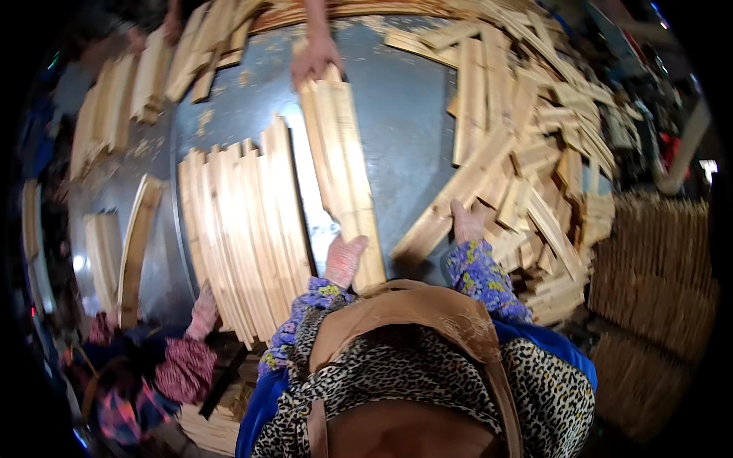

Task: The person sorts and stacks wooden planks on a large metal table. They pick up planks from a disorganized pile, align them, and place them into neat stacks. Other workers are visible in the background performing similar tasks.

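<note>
My left hand (pixel 345 262), in a pale glove, is closed at the near end of a bundle of long wooden strips (pixel 341 153), its thumb over their edge. A person's bare hand (pixel 317 58) holds the far end of that bundle. On the right, my gloved right hand (pixel 469 224) is closed at the edge of a wooden board (pixel 435 221) that lies slanted against a loose pile. Its fingertips are partly hidden among the boards. Left of the bundle, a row of wooden strips (pixel 244 229) lies side by side with uneven far ends.
A jumbled pile of wooden pieces (pixel 527 160) covers the right of the grey metal table (pixel 408 99). A person in a checked sleeve (pixel 185 369) stands at the lower left, beside a curved board (pixel 140 237). More strips (pixel 206 46) lie at far left. Brown stacks (pixel 649 267) stand at right.
</note>
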`<state>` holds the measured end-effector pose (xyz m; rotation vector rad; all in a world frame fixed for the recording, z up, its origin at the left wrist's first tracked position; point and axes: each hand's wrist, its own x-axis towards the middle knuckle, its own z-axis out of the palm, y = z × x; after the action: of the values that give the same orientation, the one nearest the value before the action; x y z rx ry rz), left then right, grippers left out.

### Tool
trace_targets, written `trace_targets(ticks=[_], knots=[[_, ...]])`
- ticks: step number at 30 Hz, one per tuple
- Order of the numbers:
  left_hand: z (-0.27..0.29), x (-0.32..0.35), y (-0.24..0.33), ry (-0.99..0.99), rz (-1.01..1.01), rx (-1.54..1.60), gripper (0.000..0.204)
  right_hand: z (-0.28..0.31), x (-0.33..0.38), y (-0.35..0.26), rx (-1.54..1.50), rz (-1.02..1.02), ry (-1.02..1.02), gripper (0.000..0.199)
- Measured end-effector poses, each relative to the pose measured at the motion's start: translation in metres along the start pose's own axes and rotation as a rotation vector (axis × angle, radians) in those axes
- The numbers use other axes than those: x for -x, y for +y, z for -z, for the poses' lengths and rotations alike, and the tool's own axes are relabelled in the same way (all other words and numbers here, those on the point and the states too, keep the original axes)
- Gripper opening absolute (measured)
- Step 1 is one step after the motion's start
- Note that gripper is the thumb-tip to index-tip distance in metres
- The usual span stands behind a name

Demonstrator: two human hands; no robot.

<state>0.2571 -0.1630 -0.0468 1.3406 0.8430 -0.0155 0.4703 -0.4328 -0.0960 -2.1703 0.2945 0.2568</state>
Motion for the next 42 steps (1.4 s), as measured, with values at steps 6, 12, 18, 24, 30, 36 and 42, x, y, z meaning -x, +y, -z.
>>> trace_targets(ticks=[6, 12, 18, 24, 30, 36, 42], knots=[[0.003, 0.007, -0.033, 0.167, -0.043, -0.508, 0.065, -0.034, 0.016, 0.002, -0.201, 0.049, -0.22, 0.064], [0.026, 0.007, -0.051, 0.075, 0.062, 0.138, 0.048, -0.05, -0.003, -0.037, -0.355, 0.125, -0.479, 0.052], [0.043, 0.057, -0.035, 0.093, 0.071, 0.064, 0.055, -0.122, -0.027, -0.092, 0.174, 0.394, -0.646, 0.049], [0.067, 0.068, -0.051, 0.194, 0.005, 0.242, 0.053, -0.187, 0.07, -0.133, 0.174, 0.34, -0.887, 0.069], [0.095, 0.054, 0.001, 0.078, 0.072, 0.414, 0.067, -0.202, 0.046, -0.082, 0.145, 0.35, -0.988, 0.08], [0.094, 0.038, 0.021, 0.032, -0.011, 0.676, 0.08, -0.11, -0.032, -0.158, 0.794, 0.863, -0.342, 0.057], [0.095, 0.04, -0.011, 0.222, 0.04, 0.638, 0.065, -0.036, -0.175, -0.12, 1.209, 0.244, -0.005, 0.116]])
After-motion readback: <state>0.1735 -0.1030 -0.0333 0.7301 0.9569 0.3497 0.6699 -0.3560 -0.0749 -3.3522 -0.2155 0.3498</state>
